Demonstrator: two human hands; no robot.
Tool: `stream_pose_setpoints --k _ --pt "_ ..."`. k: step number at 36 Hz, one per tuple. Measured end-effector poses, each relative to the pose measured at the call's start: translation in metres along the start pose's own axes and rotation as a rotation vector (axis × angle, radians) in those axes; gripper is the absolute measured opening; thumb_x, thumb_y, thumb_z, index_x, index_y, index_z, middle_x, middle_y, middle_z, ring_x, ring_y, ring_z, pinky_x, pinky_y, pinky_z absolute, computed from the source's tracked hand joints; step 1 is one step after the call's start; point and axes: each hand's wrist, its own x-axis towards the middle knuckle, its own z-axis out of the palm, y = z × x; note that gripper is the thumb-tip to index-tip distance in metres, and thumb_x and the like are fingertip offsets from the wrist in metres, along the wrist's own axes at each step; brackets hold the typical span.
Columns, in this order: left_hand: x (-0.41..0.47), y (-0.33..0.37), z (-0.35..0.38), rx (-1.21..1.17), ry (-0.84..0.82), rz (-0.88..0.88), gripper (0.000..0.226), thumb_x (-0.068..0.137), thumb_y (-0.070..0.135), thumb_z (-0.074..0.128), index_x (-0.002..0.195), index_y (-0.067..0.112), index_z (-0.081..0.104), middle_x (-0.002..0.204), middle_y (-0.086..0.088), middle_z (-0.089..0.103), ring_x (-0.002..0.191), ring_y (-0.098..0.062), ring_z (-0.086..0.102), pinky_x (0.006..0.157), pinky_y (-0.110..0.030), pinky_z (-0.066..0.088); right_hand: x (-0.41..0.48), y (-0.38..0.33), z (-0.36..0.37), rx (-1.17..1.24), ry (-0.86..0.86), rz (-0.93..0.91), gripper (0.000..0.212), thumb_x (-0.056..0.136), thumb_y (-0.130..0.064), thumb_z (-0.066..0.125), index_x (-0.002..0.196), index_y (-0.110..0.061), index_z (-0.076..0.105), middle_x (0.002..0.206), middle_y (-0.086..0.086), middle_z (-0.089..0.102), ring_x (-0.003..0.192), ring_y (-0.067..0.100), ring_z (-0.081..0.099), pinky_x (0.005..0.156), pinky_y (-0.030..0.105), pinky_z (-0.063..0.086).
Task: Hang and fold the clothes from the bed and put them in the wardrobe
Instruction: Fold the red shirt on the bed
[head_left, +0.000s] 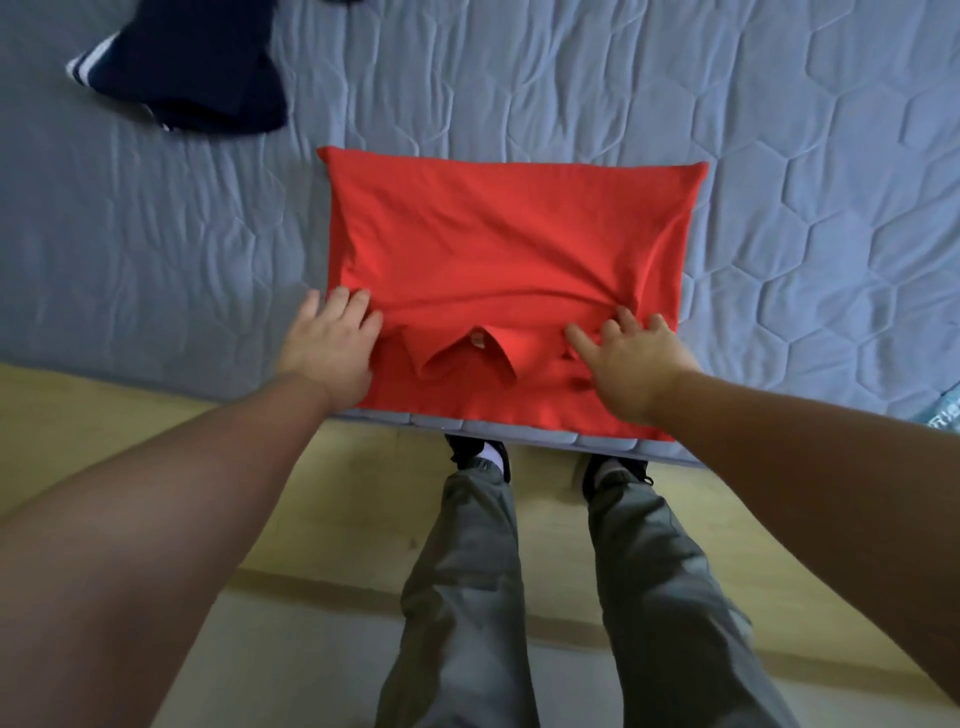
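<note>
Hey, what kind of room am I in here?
Most likely a bedroom: a quilted grey-blue mattress lies ahead, with a folded red polo shirt and a dark navy garment lying on it.

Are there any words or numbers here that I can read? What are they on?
On the teal tag at the mattress edge, far right: pale letters, cut off by the frame and too blurred to read.
On the red polo shirt: no writing shows.
On the dark blue garment: white stripes only, no words.
</note>
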Motion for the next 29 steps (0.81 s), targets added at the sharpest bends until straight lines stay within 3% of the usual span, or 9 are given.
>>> stream_pose_setpoints --k 3,6,9,12,16,20,24,27,29 --pt "0.005 0.012 -0.002 -0.103 0.126 0.117 0.079 0.074 0.029 0.063 0.150 0.020 0.040 0.152 -0.005 0.043 0.137 -0.028 0.039 0.111 -0.046 0.028 0.009 -0.015 -0.006 0.068 0.050 0.029 0.076 0.101 -0.043 0.040 0.157 -0.033 -0.011 0.145 0.019 0.040 0.138 0.050 0.036 0.104 0.059 0.036" --pt "0.008 0.022 -0.006 -0.012 0.040 0.277 0.072 0.084 0.019 0.055 0.153 0.027 0.033 0.159 -0.003 0.032 0.142 -0.026 0.034 0.112 -0.043 0.030 0.012 -0.024 -0.007 0.066 0.004 0.020 0.071 0.103 -0.031 0.038 0.156 -0.041 -0.008 0.150 0.019 0.026 0.137 0.061 0.028 0.105 0.064 0.037" --pt "0.010 0.029 -0.009 0.089 0.033 0.387 0.051 0.090 0.015 0.032 0.136 0.025 0.053 0.148 -0.006 0.043 0.129 -0.027 0.046 0.103 -0.040 0.038 0.008 -0.029 0.000 0.015 -0.032 0.009 0.069 0.103 -0.022 0.031 0.157 -0.042 -0.008 0.157 0.022 0.010 0.139 0.065 0.016 0.106 0.068 0.034" --pt "0.013 0.038 -0.017 0.094 0.036 0.437 0.039 0.087 0.013 0.035 0.112 0.021 0.064 0.125 -0.004 0.056 0.111 -0.026 0.055 0.093 -0.039 0.042 0.001 -0.032 0.006 -0.004 -0.027 0.001 0.070 0.103 -0.022 0.031 0.156 -0.041 -0.012 0.161 0.022 0.002 0.142 0.063 0.011 0.106 0.069 0.033" --pt "0.023 0.047 -0.026 -0.055 -0.096 0.319 0.029 0.089 0.019 0.046 0.110 0.019 0.064 0.108 -0.002 0.060 0.106 -0.025 0.058 0.090 -0.038 0.044 -0.005 -0.028 0.001 -0.005 -0.004 -0.035 0.068 0.101 -0.024 0.030 0.158 -0.036 -0.005 0.160 0.020 0.013 0.142 0.054 0.022 0.103 0.061 0.037" --pt "0.046 0.044 -0.048 -0.274 -0.008 0.056 0.027 0.093 0.027 0.044 0.112 0.016 0.061 0.112 -0.012 0.065 0.098 -0.039 0.065 0.078 -0.043 0.051 0.002 -0.011 -0.011 0.151 0.274 0.016 0.052 0.095 -0.029 0.042 0.147 -0.025 0.035 0.134 0.012 0.048 0.117 0.036 0.052 0.090 0.046 0.045" --pt "0.093 0.024 -0.068 -0.425 0.275 -0.247 0.036 0.087 0.009 0.051 0.123 0.011 0.052 0.127 -0.017 0.048 0.091 -0.045 0.063 0.078 -0.054 0.052 0.040 0.026 -0.029 0.399 0.596 0.347 0.043 0.088 -0.024 0.052 0.129 -0.012 0.051 0.126 0.019 0.051 0.112 0.040 0.051 0.087 0.050 0.043" --pt "0.134 0.002 -0.082 -0.410 0.253 -0.426 0.054 0.083 0.001 0.052 0.136 0.009 0.044 0.149 -0.013 0.034 0.102 -0.044 0.063 0.089 -0.051 0.050 0.076 0.060 -0.047 0.396 0.666 0.451 0.045 0.087 -0.016 0.049 0.131 -0.007 0.050 0.136 0.021 0.047 0.120 0.042 0.047 0.098 0.052 0.038" --pt "0.159 -0.009 -0.089 -0.347 0.164 -0.429 0.055 0.084 0.004 0.054 0.138 0.009 0.045 0.150 -0.013 0.036 0.113 -0.043 0.060 0.095 -0.050 0.048 0.097 0.080 -0.056 0.328 0.618 0.459 0.051 0.084 -0.015 0.051 0.134 -0.008 0.047 0.140 0.020 0.045 0.125 0.041 0.044 0.104 0.053 0.033"
